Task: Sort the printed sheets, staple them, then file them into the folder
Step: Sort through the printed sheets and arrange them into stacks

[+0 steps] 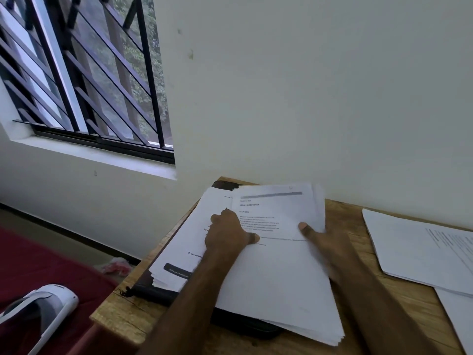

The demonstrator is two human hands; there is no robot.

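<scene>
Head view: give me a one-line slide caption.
Both hands, left and right, grip a stack of printed sheets above a dark folder on the wooden table.

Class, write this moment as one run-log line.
stage: sorting | left hand: grips sheet stack | right hand: grips same stack | under stack: dark folder | stapling: not yet

Printed sheets (276,272): thick white stack, fanned unevenly, laid on the folder.
Folder (153,290): dark, flat on desk.
</scene>
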